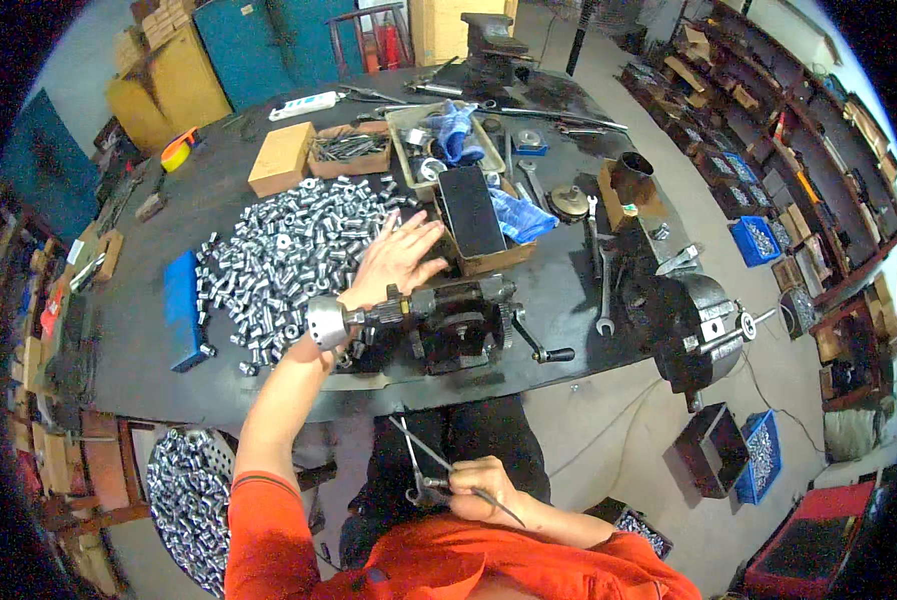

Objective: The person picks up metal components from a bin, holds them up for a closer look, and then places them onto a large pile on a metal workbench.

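Note:
My left hand point(398, 258) is stretched over the right edge of a heap of small shiny metal sleeves point(288, 235), fingers spread, with nothing visible in it. Just right of its fingertips a black phone point(471, 212) leans on a cardboard box. My left forearm passes behind the round silver head point(326, 323) of a dark hand-cranked device point(458, 325) at the bench's near edge. Low over my lap, my right hand point(483, 488) is closed round a thin dark metal rod point(423, 445). A second slim metal tool point(411, 455) with a rounded end meets it there; its kind is unclear.
A blue plastic piece point(181, 310) borders the heap's left side. Behind it stand a yellowish box point(281, 158), a box of thin metal pins point(350, 147) and a parts tray point(400, 130). Wrenches point(605, 290) and a vise point(703, 335) are at right. A perforated bowl point(218, 455) holds more sleeves.

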A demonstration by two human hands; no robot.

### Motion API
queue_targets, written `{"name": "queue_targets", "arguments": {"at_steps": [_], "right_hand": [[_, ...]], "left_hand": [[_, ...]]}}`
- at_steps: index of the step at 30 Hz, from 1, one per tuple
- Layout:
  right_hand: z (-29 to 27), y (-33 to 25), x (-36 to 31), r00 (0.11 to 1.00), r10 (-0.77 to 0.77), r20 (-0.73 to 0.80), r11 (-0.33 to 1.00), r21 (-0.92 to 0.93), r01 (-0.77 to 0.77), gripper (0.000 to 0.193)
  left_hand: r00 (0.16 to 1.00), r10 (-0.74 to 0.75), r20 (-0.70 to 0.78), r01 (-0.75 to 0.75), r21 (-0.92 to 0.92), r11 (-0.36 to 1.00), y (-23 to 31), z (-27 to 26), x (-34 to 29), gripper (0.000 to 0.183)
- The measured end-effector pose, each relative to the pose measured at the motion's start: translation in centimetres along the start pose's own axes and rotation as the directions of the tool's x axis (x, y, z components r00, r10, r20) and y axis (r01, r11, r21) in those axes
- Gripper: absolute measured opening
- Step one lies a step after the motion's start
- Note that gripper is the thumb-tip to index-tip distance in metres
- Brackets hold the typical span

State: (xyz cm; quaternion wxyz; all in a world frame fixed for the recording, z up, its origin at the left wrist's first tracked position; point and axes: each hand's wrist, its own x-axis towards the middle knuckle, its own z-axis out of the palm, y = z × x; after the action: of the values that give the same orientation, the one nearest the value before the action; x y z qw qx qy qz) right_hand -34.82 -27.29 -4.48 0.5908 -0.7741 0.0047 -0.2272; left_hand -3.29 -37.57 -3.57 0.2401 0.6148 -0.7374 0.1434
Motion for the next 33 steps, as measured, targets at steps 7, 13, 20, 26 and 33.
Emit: {"name": "queue_targets", "arguments": {"at_steps": [7, 13, 20, 26, 33], "right_hand": [[-0.2, 0.5, -0.2, 0.999, 0.026, -0.031, 0.999, -0.038, -0.027, 0.028], [0.0, 0.1, -0.2, 0.998, 0.008, -0.065, 1.000, -0.020, -0.009, 0.026], [0.1, -0.9, 0.0, 0.997, -0.028, -0.074, 1.000, -0.014, 0.027, 0.025], [0.8, -0.7, -0.8, 0.999, -0.023, -0.027, 1.000, 0.019, 0.024, 0.026], [2.2, -0.8, -0.6, 0.998, -0.030, 0.058, 0.996, 0.087, 0.025, 0.026]], "left_hand": [[1.000, -0.001, 0.024, 0.000, 0.060, 0.998, 1.4, 4.2, 3.2, 0.048], [1.000, -0.021, -0.020, 0.023, 0.090, 0.996, 1.2, 4.7, 3.3, 0.047], [0.996, -0.091, -0.025, 0.093, 0.105, 0.990, 0.2, 2.1, 1.9, 0.046], [0.968, -0.252, -0.019, 0.245, 0.320, 0.915, -1.7, -7.2, -6.4, 0.041], [0.613, -0.776, 0.147, 0.709, 0.329, 0.623, 4.6, -23.8, -25.6, 0.039]]}}
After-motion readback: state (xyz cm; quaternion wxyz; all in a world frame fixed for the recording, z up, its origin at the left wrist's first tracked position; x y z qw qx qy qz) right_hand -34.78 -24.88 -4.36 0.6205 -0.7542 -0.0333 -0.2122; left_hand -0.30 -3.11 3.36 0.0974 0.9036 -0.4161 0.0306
